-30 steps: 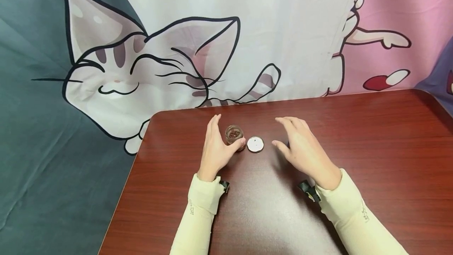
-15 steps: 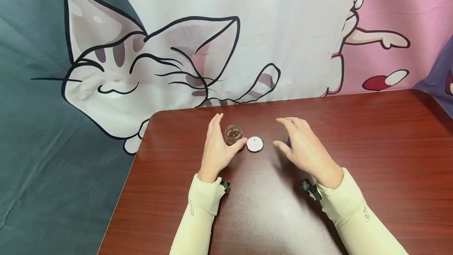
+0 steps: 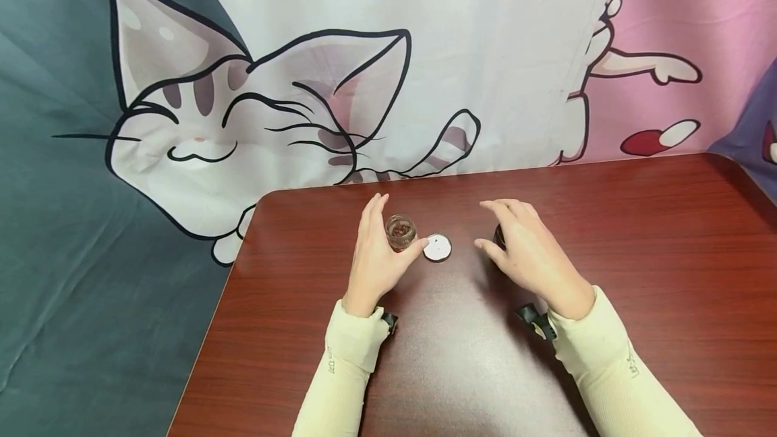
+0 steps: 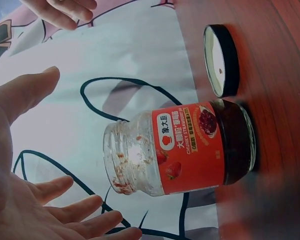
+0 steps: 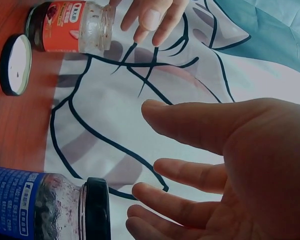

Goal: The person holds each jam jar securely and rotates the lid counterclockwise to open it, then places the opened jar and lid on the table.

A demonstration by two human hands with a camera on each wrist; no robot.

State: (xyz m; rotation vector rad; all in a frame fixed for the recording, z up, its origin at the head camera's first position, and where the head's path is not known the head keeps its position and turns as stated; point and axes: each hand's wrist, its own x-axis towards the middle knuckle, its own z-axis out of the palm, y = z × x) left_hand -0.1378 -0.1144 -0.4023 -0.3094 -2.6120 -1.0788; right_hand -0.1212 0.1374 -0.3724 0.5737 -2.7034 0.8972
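My left hand (image 3: 378, 256) hovers beside an uncapped glass jam jar (image 3: 401, 230), fingers and thumb spread around it without gripping. The left wrist view shows the jam jar's red strawberry label (image 4: 187, 150), smears inside its neck and dark jam at the bottom. Its lid (image 3: 437, 248) lies upturned on the table beside it, white lining up. Loosely bent, my right hand (image 3: 527, 253) is nearest to a second jar (image 5: 55, 210), which has a blue label and a black lid on. In the head view that jar is mostly hidden under the right hand.
Both jars and the loose lid stand on a reddish-brown wooden table (image 3: 449, 356), toward its far edge. Behind it hangs a cloth (image 3: 516, 52) printed with a cartoon cat. A dark wrist device (image 3: 535, 321) sits at the right cuff.
Both hands have drifted slightly to the right. More of the dark jar shows beside the right hand. The open jam jar and its lid stay in place.
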